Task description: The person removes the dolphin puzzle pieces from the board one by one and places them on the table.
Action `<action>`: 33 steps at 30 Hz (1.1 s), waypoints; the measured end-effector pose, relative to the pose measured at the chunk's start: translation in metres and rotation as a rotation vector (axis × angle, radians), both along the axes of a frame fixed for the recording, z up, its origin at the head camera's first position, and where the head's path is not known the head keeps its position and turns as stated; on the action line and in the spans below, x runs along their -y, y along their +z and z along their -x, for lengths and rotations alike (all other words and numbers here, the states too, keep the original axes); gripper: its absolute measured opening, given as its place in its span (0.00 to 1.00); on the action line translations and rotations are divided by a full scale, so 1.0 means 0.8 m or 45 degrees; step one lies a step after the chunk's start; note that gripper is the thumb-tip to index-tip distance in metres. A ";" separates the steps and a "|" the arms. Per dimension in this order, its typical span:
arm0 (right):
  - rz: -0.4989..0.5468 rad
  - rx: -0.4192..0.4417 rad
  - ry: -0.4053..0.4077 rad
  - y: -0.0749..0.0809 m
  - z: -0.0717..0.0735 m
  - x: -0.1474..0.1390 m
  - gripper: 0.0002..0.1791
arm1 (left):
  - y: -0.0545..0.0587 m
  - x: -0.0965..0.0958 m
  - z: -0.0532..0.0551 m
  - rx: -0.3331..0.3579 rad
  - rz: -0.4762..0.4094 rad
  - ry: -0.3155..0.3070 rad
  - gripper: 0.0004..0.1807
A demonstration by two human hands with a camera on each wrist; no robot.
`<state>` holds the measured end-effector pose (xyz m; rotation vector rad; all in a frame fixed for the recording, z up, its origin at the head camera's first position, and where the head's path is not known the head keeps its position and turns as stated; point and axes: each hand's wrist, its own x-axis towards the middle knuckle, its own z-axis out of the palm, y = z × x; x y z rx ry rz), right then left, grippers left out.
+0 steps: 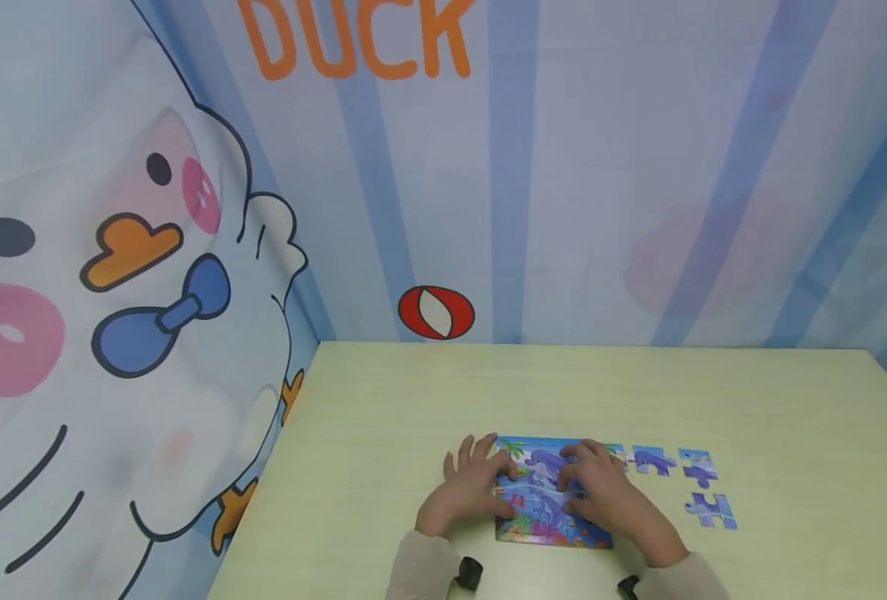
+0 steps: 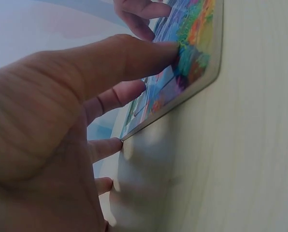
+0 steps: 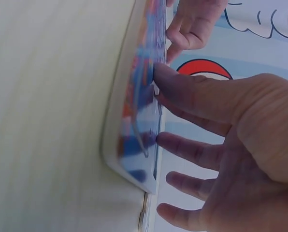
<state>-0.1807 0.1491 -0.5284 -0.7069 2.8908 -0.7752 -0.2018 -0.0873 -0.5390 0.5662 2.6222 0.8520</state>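
Closest to me in the head view are two pale sleeves (image 1: 421, 568), a small black object (image 1: 470, 573) at each cuff. Just past them, the left hand (image 1: 468, 487) is at the left side of the puzzle (image 1: 544, 533), its fingers spread wide, thumb and index finger touching the board. The right hand (image 1: 608, 493) reaches over the puzzle's right half, fingers apart and slightly bent, the thumb and at least one fingertip touching its face.

I see the puzzle, a dolphin scene, lying flat on the counter (image 1: 383, 433). On its right lie loose pieces: the nearest (image 1: 712, 510) to me, then one behind it (image 1: 699, 468), a dolphin-print piece (image 1: 652, 461) left of that, and a piece (image 1: 620, 451) half hidden by the right hand; I cannot tell whether it touches the board.

Farthest off hangs a striped backdrop (image 1: 586, 167) with a red-and-white ball (image 1: 436, 312), a big white duck (image 1: 203, 425) and orange lettering (image 1: 379, 42).
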 end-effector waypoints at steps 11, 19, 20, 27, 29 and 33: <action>-0.046 -0.023 -0.017 0.002 0.004 0.004 0.14 | 0.005 0.001 0.001 -0.025 -0.006 0.015 0.18; -0.085 -0.100 0.084 -0.002 0.005 -0.002 0.13 | 0.000 0.000 0.001 -0.019 -0.016 0.022 0.18; -0.087 -0.100 0.091 -0.003 0.005 -0.003 0.13 | 0.000 -0.001 0.000 -0.020 -0.017 0.021 0.18; -0.051 -0.106 0.112 -0.005 0.004 -0.010 0.12 | 0.000 -0.001 -0.002 -0.016 -0.021 0.016 0.18; -0.033 -0.117 0.118 -0.004 0.004 -0.012 0.12 | 0.000 -0.001 -0.002 -0.016 -0.026 0.013 0.18; 0.005 -0.161 0.125 -0.003 0.002 -0.018 0.12 | 0.001 0.000 -0.002 -0.018 -0.032 0.009 0.18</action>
